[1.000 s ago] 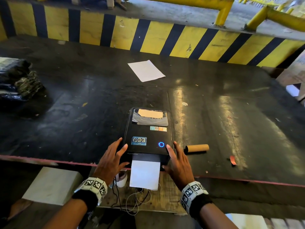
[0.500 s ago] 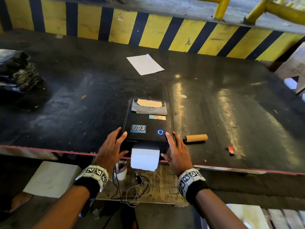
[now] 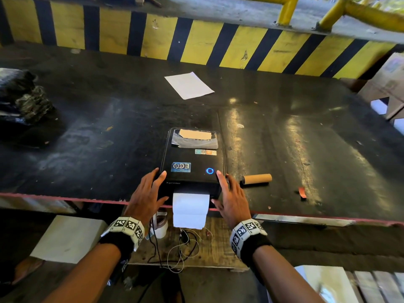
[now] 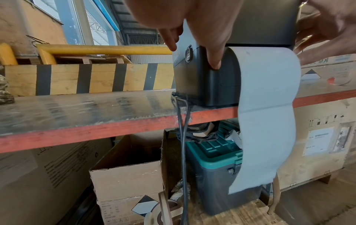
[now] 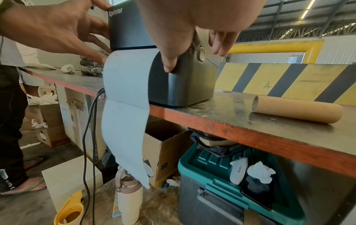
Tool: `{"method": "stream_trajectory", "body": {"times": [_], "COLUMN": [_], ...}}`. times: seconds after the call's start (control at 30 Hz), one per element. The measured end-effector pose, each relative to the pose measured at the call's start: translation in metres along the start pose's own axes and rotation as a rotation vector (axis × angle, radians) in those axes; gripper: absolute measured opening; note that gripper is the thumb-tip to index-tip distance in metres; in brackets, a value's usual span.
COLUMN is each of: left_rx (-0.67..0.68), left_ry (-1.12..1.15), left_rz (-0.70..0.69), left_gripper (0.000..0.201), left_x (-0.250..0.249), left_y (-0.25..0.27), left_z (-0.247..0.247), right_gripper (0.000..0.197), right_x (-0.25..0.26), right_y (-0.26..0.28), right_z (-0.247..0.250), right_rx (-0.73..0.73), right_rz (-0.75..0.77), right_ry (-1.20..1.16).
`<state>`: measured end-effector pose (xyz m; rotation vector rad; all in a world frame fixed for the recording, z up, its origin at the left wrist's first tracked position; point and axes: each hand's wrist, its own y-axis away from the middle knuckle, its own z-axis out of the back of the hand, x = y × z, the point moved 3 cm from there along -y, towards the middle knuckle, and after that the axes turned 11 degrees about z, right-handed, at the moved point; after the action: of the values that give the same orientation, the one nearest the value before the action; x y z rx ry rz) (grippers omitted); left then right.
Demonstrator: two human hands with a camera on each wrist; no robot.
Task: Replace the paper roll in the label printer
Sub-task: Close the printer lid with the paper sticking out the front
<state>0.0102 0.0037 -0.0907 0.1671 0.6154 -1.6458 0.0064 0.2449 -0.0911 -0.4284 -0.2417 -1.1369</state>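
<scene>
2 hands (image 3: 146, 195) (image 3: 232, 199), 1 printer (image 3: 192, 158), 1 core (image 3: 256, 178)

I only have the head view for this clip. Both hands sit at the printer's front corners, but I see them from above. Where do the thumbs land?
Observer: The left hand's thumb presses the label printer's rounded front corner, beside the paper strip.
Operator: And the right?
Observer: The same, mirrored: the right hand's thumb presses the opposite front corner, fingers straight.
Operator: How far does the strip hang?
Observer: Past the table edge, ending above a cream bottle on the floor.
Operator: Anything on the printer's sides?
Observer: A round latch button sits just behind the right thumb.
</scene>
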Motion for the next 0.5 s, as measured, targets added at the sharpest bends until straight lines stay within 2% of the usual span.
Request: {"method": "stream_trajectory", "body": {"times": [0.5], "left_rx": [0.007], "left_ry": [0.032], "left_rz": [0.028], "left_gripper": [0.088], "left_x": [-0.0005], "left_y": [-0.0006], "left_z": [-0.0003], "right_gripper": [0.086], "right_x": [-0.0011], "right_y": [-0.0010], "right_z": [-0.0015], "right_rx": [0.011], "right_rz": [0.000], "right_ry": [-0.009]}}
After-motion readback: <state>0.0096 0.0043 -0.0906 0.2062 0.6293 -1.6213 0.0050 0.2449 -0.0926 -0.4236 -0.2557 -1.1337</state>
